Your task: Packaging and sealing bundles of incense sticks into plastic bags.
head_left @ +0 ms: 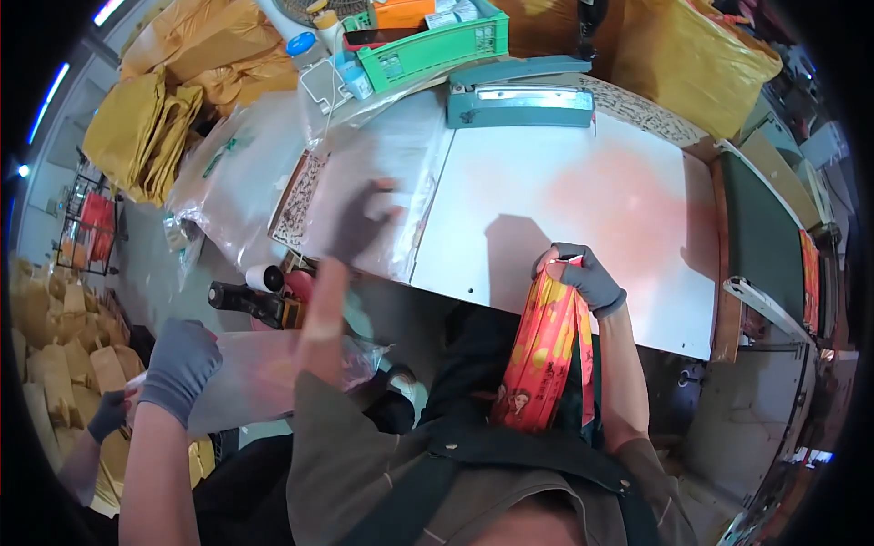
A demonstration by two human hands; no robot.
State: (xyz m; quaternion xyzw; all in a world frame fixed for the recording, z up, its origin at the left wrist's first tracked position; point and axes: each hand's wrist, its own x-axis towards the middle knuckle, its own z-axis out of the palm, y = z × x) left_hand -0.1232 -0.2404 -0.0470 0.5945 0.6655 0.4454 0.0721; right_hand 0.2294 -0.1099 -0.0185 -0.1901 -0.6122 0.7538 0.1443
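My right hand (pixel 590 280), in a grey glove with bare fingertips, grips the top end of a bundle of long red and yellow printed packets (pixel 542 355). The bundle hangs down over the table's front edge toward my body, with a narrow strip along its right side. My left hand (pixel 362 223), gloved the same way, is over the clear plastic bags (pixel 382 146) on the table's left part. Motion blurs it, but its thumb and fingers look apart with nothing between them. A white board (pixel 546 191) covers the tabletop before me.
A teal bag sealer (pixel 521 105) stands at the table's back, near a green crate (pixel 437 50) of small items. At left, a co-worker's gloved hand (pixel 182 364) holds a clear plastic bag (pixel 250 378). A dark tape dispenser (pixel 255 300) lies nearby. Yellow sacks (pixel 696 55) stand behind.
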